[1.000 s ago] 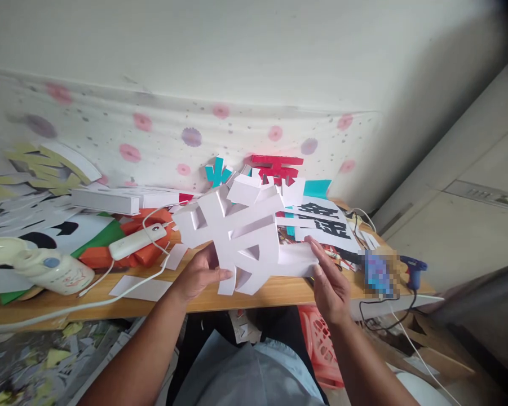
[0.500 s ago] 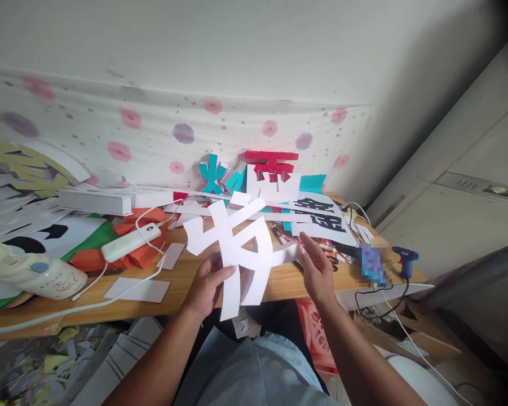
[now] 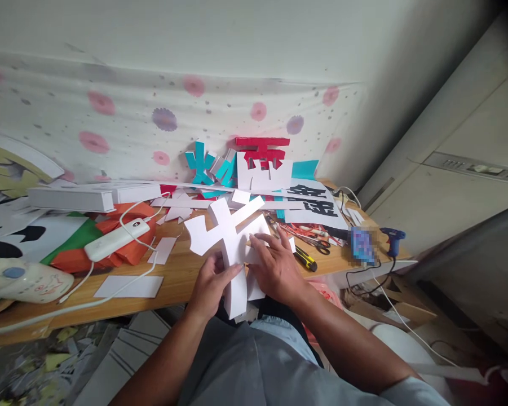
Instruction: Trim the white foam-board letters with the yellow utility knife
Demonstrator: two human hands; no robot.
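A white foam-board or card cut-out (image 3: 234,248), shaped like a written character with thick side walls, is held above the table's front edge. My left hand (image 3: 210,283) grips its lower left stroke, thumb on the front face and fingers behind. Across the right part of the cut-out lies my right hand (image 3: 278,264), its fingers bent onto the piece. This hand covers much of the right-hand strokes, and a small white end shows past its fingers.
On the wooden table (image 3: 181,285) are a yellow box cutter (image 3: 305,259), scissors (image 3: 321,245), a white power strip (image 3: 117,239) with cords and a bottle (image 3: 29,282). A blue glue gun (image 3: 392,241) stands at right. Red (image 3: 262,148) and teal letters (image 3: 199,163) stand behind.
My right hand has moved left from the tip of the right stroke onto the cut-out's body. The cut-out has turned, showing more of its side walls. The view has shifted slightly.
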